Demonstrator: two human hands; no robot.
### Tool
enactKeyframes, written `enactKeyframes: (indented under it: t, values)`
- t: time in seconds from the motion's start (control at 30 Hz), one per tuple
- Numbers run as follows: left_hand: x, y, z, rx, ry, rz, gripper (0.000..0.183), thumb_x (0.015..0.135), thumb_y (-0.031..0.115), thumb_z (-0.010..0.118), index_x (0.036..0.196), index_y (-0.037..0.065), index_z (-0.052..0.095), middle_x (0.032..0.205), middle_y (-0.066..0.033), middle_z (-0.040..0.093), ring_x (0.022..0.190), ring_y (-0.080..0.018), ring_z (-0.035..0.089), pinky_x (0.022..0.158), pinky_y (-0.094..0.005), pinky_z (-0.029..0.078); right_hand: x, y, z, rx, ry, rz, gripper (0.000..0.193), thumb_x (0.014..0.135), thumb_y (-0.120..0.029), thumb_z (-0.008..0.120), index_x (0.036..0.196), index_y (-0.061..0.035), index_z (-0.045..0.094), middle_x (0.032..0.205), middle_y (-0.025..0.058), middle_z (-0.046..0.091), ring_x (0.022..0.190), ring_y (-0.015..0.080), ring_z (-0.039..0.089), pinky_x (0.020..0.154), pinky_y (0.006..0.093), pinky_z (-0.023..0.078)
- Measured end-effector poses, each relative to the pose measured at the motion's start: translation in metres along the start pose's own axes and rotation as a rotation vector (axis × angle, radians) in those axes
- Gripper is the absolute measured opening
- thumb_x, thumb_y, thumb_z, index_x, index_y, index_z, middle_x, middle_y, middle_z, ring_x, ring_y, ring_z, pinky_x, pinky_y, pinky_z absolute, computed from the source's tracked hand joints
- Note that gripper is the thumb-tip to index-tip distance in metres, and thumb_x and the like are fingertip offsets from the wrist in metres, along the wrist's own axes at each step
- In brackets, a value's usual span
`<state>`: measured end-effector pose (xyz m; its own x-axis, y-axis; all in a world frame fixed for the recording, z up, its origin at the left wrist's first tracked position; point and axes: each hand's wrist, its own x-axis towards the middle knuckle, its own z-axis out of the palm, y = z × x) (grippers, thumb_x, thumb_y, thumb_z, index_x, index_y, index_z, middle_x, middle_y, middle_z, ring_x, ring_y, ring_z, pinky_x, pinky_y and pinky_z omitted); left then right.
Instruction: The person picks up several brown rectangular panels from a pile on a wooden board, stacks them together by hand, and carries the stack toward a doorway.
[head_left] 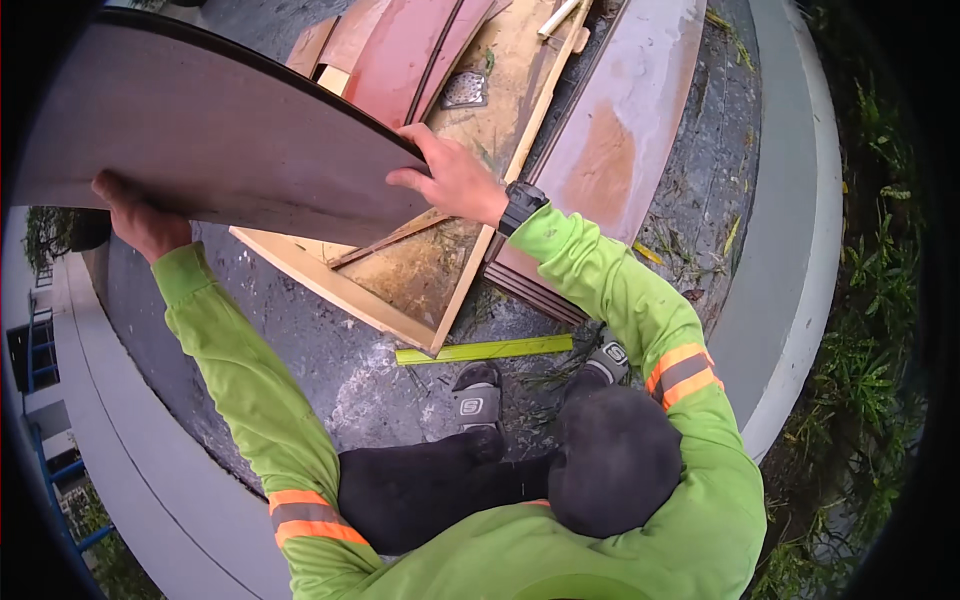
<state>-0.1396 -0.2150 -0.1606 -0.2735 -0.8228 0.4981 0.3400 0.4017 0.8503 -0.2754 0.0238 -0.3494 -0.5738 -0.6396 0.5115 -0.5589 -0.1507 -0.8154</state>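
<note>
A wide brown board (220, 135) is held up at the upper left, its long face tilted toward me. My left hand (150, 215) grips its lower edge, fingers wrapped behind it and partly hidden. At the board's right end, my right hand (455, 180) holds the corner, with the thumb on the near face and the fingers over the top edge. Below and behind the board lies a shallow wooden frame (340, 297) with a plywood bottom, partly covered by it.
Right of the frame lies a stack of brown boards (640, 110). Reddish boards (385, 55) rest at the far end. A yellow-green bar (490, 349) lies before my sandalled feet. A concrete curb (800, 230) and plants (870, 330) border the right; a pale wall (140, 420) borders the left.
</note>
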Motion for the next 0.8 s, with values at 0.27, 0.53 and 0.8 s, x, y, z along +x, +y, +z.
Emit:
enactKeyframes:
  t: [0.27, 0.53, 0.8]
  values:
    - [-0.001, 0.001, -0.069, 0.124, 0.165, 0.061, 0.067, 0.091, 0.051, 0.06, 0.121, -0.009, 0.052, 0.12, -0.0111, 0.056, 0.107, -0.022, 0.054, 0.092, -0.0365, 0.045, -0.015, 0.043, 0.064, 0.076, -0.29, 0.099, 0.042, 0.082, -0.015, 0.07, 0.115, -0.0015, 0.047, 0.089, 0.0248, 0.065, 0.087, 0.0414, 0.063, 0.073, 0.0436, 0.049]
    - [0.008, 0.029, -0.072, 0.06, 0.139, 0.016, 0.054, 0.094, 0.048, 0.056, 0.118, 0.0, 0.056, 0.117, -0.0102, 0.056, 0.106, -0.0229, 0.054, 0.093, -0.0357, 0.045, -0.051, 0.092, 0.078, -0.098, -0.342, 0.153, 0.038, 0.082, -0.019, 0.071, 0.109, 0.0012, 0.054, 0.092, 0.0248, 0.063, 0.089, 0.0439, 0.058, 0.075, 0.0458, 0.047]
    - [0.042, 0.04, -0.071, 0.339, -0.077, 0.32, 0.048, 0.094, 0.04, 0.059, 0.115, -0.002, 0.056, 0.114, -0.0104, 0.059, 0.1, -0.0213, 0.059, 0.087, -0.0325, 0.048, -0.062, 0.083, 0.071, -0.214, -0.338, 0.139, 0.057, 0.08, -0.02, 0.071, 0.123, 0.0068, 0.046, 0.1, 0.0254, 0.061, 0.098, 0.0419, 0.057, 0.083, 0.0456, 0.046]
